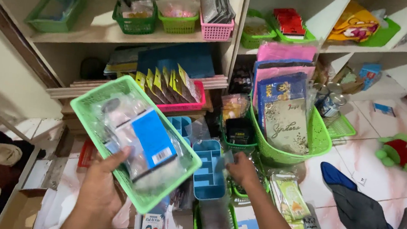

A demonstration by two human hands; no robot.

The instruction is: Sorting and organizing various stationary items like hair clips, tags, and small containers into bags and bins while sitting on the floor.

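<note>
Fingers of the left hand point(100, 184) gripped the green basket point(90, 101) of packets from below, best kept level, while the right hand point(242, 169) pinched a clear packet point(226, 160) beside the blue divided tray point(208, 172) on the floor.

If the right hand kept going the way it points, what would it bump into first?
Probably the blue plastic divided tray: the right hand points left toward it and is already at its edge, though depth is hard to judge.

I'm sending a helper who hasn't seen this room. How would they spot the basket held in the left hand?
Below the wooden shelves, the left hand holds up a light green basket. Unlike the tall green basket nearby, it is shallow, holding clear-wrapped packets and a blue card.
</note>
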